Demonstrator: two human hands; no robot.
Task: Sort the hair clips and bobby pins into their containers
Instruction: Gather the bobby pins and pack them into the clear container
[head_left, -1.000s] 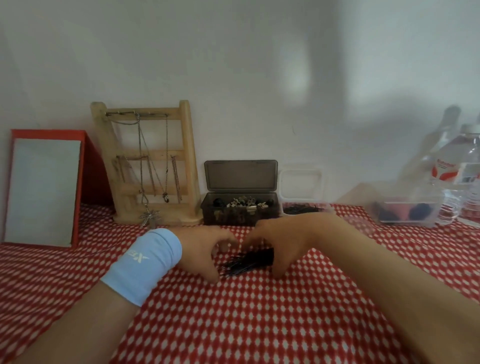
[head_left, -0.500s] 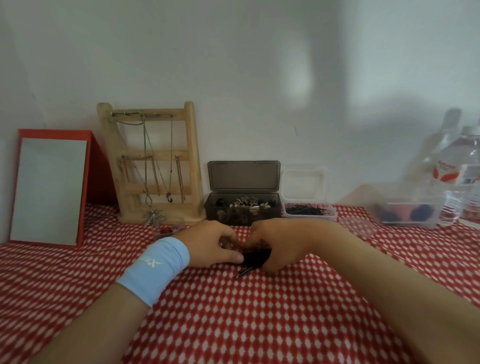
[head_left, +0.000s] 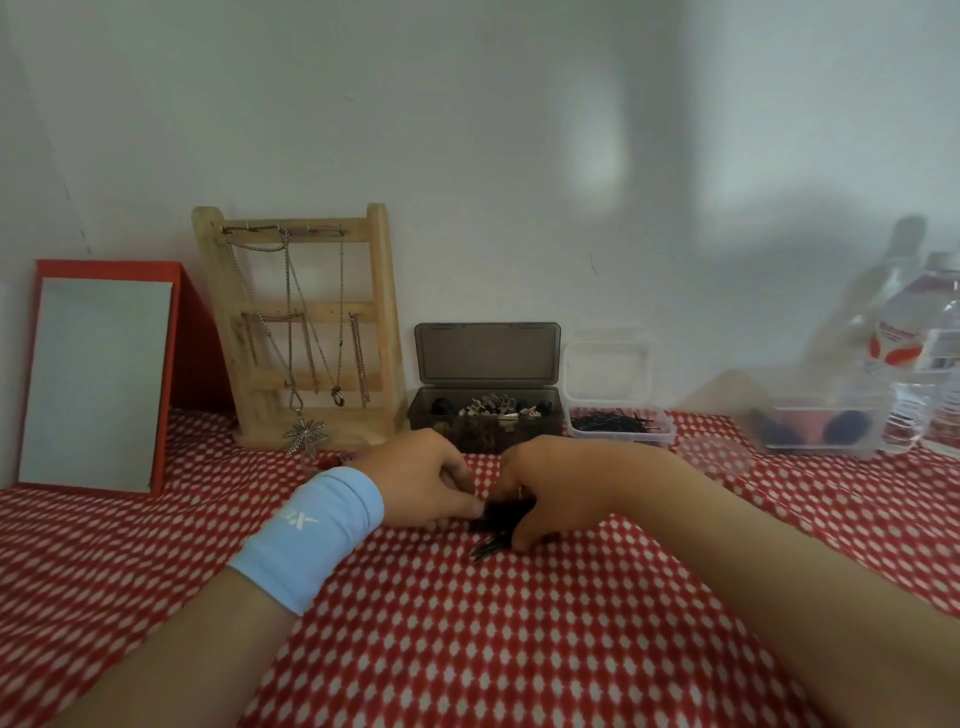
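A bunch of black bobby pins (head_left: 500, 522) lies on the red checked cloth between my two hands. My left hand (head_left: 423, 480), with a light blue wristband, has its fingers curled onto the left side of the bunch. My right hand (head_left: 540, 488) cups and grips the bunch from the right; a few pin ends stick out below it. Behind the hands stands an open dark box (head_left: 428, 413) holding hair clips. To its right sits a small clear container (head_left: 621, 439) with several bobby pins inside.
A wooden jewellery rack (head_left: 306, 332) with necklaces and a red-framed mirror (head_left: 98, 382) stand at the back left. At the back right are a clear tub (head_left: 818, 428), a round clear lid (head_left: 717, 457) and water bottles (head_left: 919, 353). A white wall closes the back.
Both hands have drawn closer together, gathering the spread pins into a tight bunch. The view has shifted slightly.
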